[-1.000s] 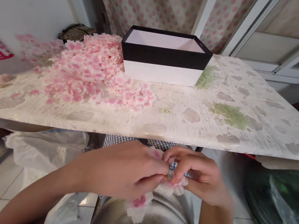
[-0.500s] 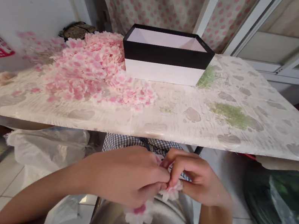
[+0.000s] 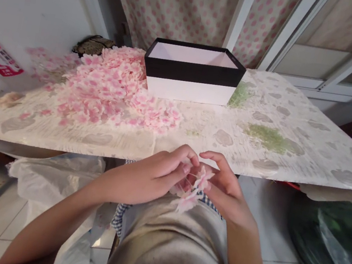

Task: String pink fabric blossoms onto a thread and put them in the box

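Just in front of the table edge, my left hand [image 3: 158, 176] pinches a small sprig of pink-and-white artificial flowers between thumb and forefinger. Thin pale stems run from its fingertips to the blossoms. One artificial flower [image 3: 203, 178] rests against the thumb of my right hand [image 3: 225, 190]; this hand's forefinger is lifted away, while its other fingers curl behind the blossom, partly hidden. A second flower head [image 3: 187, 200] hangs lower, above my lap. Parts of more petals are covered by the left fingers.
A large heap of pink artificial flowers [image 3: 102, 88] lies on the table [image 3: 179, 153], left of a black-and-white box [image 3: 189, 90]. Green plastic bits [image 3: 267, 137] lie to the right. A white plastic bag [image 3: 53, 179] is below at left, a dark green bundle [image 3: 310, 235] at right.
Both hands have risen toward the table edge with the flowers. The right forefinger has lifted from its pinch, and the two blossoms now sit closer together. The view has shifted slightly.
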The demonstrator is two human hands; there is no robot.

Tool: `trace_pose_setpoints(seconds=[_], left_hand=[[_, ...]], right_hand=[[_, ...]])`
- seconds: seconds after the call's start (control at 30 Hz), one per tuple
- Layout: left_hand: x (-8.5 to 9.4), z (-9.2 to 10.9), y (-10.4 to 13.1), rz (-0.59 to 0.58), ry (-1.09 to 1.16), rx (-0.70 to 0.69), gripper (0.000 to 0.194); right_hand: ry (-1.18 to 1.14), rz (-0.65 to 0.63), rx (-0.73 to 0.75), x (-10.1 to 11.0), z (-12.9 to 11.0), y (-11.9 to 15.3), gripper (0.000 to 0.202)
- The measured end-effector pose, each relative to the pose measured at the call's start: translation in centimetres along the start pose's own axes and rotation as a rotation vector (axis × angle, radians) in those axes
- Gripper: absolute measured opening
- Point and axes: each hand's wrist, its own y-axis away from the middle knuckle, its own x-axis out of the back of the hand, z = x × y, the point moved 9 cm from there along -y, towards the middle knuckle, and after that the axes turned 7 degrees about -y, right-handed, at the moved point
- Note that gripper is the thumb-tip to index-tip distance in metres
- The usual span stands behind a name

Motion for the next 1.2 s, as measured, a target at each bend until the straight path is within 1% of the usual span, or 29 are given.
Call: trace_pose_setpoints(seconds=[0.07,0.17,0.3,0.37,0.43,0.57,0.67,0.73,0.8,0.9,0.97,1.07,1.13,1.2], left_hand=[[0.0,-0.3,0.1,0.001,-0.020,0.034,0.018],[-0.2,-0.4,0.2,-0.010,-0.061,0.045,0.016],[0.0,-0.5,0.1,0.008,-0.164,0.027,0.012],[0.0,-0.7,-0.1,0.003,-0.216,0.024,0.015],[-0.2,-0.8,-0.2,-0.029,-0.210,0.028,0.020],[-0.7,-1.2,-0.3,-0.124,-0.090,0.071,0.026],[-1.0,-1.4,-0.3,-0.177,-0.058,0.108,0.029],[-1.3,-1.5,-0.3,-0.211,-0.054,0.125,0.030],[-1.2,-1.6,-0.3,-0.192,-0.058,0.119,0.025],[-0.5,-1.4,-0.4,-0.101,-0.047,0.079,0.012],[-0.4,-1.4,-0.4,-0.082,-0.028,0.067,0.016],[-0.5,-1.5,-0.3,-0.084,-0.025,0.097,0.020],[-0.3,-1.5,-0.3,-0.075,-0.029,0.109,0.020],[-0.4,-1.3,-0.3,-0.080,-0.037,0.099,0.020]], right_hand=[[0.021,0.040,0.013,0.3,-0.2,-0.1,0.038],[0.050,0.077,0.042,0.5,-0.5,-0.2,0.028],[0.046,0.075,0.040,0.5,-0.4,-0.3,0.025],[0.040,0.078,0.023,0.6,-0.2,-0.3,0.025],[0.030,0.073,0.008,0.5,-0.1,-0.2,0.028],[0.050,0.082,-0.022,0.5,0.1,-0.2,0.039],[0.121,0.134,-0.041,0.7,0.2,-0.2,0.051],[0.155,0.181,-0.029,0.9,0.2,-0.3,0.051],[0.152,0.230,-0.006,1.3,0.2,-0.4,0.045],[0.101,0.288,0.014,1.9,0.3,-0.6,0.036],[0.054,0.291,0.011,2.1,0.5,-0.7,0.032],[0.014,0.308,0.014,2.3,0.4,-0.6,0.026],[0.025,0.341,0.022,2.7,0.2,-0.5,0.020],[0.066,0.357,0.040,3.0,-0.1,-0.3,0.018]])
